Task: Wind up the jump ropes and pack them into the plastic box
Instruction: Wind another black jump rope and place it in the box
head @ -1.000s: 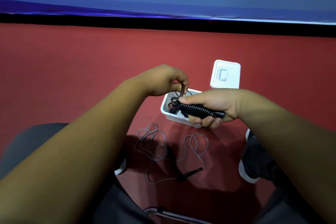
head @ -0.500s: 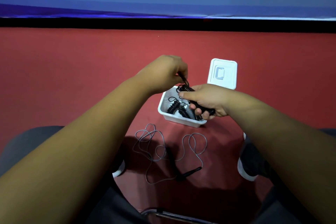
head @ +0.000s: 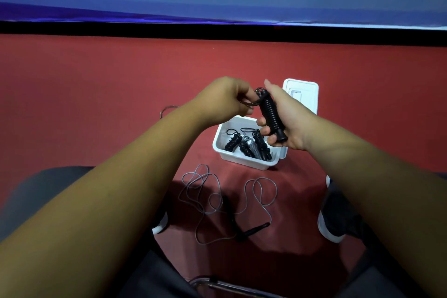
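My right hand (head: 287,116) grips a wound jump rope bundle (head: 271,115), black handles wrapped in cord, held nearly upright above the white plastic box (head: 223,150). My left hand (head: 227,99) pinches the loose end of its cord at the bundle's top. The box stands on the red floor and holds several wound black rope bundles (head: 249,144). An unwound jump rope (head: 212,198) with thin grey cord and black handles lies in loops on the floor in front of the box.
The box's white lid (head: 302,94) lies flat just behind the box. My two shoes (head: 331,222) flank the loose rope. A chair's metal frame (head: 217,284) shows at the bottom edge. A black strip and blue banner close off the far side.
Both hands have lifted the bundle up and away from the box. The bundle has turned from lying across the box to nearly upright.
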Motion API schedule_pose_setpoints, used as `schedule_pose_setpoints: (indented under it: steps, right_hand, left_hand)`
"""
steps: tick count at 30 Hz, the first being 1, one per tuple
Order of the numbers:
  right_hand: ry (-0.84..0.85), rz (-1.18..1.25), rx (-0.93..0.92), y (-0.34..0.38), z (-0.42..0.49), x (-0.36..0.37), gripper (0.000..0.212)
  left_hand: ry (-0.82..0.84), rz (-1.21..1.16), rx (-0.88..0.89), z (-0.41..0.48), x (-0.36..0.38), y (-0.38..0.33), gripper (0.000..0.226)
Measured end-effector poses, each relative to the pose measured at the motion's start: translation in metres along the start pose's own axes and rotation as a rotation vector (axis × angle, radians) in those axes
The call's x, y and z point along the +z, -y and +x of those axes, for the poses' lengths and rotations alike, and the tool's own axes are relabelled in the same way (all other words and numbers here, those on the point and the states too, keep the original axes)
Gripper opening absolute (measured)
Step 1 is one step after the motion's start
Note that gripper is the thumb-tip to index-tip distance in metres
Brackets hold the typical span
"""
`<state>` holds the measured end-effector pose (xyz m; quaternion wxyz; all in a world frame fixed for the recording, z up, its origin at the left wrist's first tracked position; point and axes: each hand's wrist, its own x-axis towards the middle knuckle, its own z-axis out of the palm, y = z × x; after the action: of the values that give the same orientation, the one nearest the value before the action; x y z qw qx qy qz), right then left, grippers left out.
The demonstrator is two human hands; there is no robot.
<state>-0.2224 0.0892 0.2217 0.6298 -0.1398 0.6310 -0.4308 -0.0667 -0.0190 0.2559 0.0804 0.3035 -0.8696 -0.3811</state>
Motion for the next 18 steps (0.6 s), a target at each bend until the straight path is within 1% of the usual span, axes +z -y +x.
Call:
schedule_pose_setpoints:
  steps: [4,6,8,9,12,16,18]
  right_hand:
    - [-0.053,0.054,-0.030,0.000,0.001,0.001,0.046]
    - [-0.091,0.090,-0.055,0.003,-0.001,0.001,0.040]
    - [-0.106,0.091,-0.066,0.005,-0.002,0.001,0.035]
    - [-0.103,0.079,-0.068,0.005,-0.001,0.001,0.033]
    - [-0.090,0.071,-0.073,0.004,0.001,0.001,0.034]
    - [-0.079,0.088,-0.089,0.006,-0.001,-0.002,0.032]
    - [-0.053,0.107,-0.094,0.007,-0.001,-0.003,0.032]
  left_hand:
    - [0.038,0.046,-0.024,0.000,0.003,0.002,0.028]
    - [0.091,0.032,-0.052,0.000,0.004,0.006,0.038]
    - [0.128,-0.041,-0.070,0.000,0.005,0.010,0.047]
    - [0.137,-0.077,-0.073,0.000,0.005,0.011,0.046]
    - [0.165,-0.184,-0.100,-0.003,0.005,0.013,0.033]
    - [0.169,-0.332,-0.134,-0.007,0.004,0.014,0.026]
    - [0.165,-0.382,-0.126,-0.005,0.003,0.014,0.028]
